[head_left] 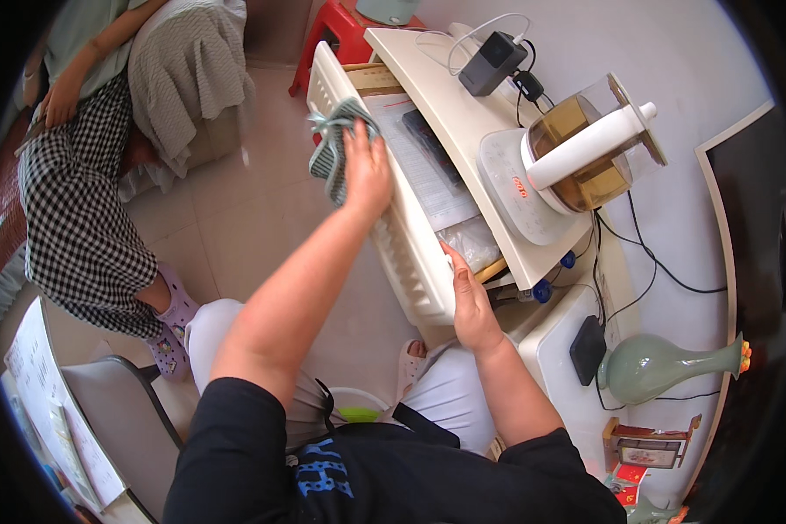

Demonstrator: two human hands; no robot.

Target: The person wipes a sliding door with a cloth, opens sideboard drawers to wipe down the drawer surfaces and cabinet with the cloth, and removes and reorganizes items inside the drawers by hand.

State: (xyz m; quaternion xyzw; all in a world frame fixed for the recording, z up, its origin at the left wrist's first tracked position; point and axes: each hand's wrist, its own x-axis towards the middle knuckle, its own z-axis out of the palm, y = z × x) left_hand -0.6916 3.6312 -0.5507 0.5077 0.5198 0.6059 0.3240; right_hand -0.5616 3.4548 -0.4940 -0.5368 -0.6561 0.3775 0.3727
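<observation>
A white drawer [409, 268] with a ridged front stands pulled out from its cabinet. My left hand [369, 167] presses a grey-green ribbed cloth [331, 160] against the top edge of the drawer front, near its far end. Part of the cloth hangs over the outer face. At the near end, my right hand [475, 304] grips the drawer's side, its thumb by the rim. Inside the drawer lie printed papers [409, 157], a dark flat object [432, 147] and a clear plastic bag [468, 242]; the cabinet top hides the back.
An electric kettle [576, 154] on its lit base and a grey charger block [493, 63] stand on the cabinet top [426, 85]. Cables trail behind. To the right is a green vase [661, 369]. A person in checked trousers [78, 216] sits at left, near a chair [114, 412].
</observation>
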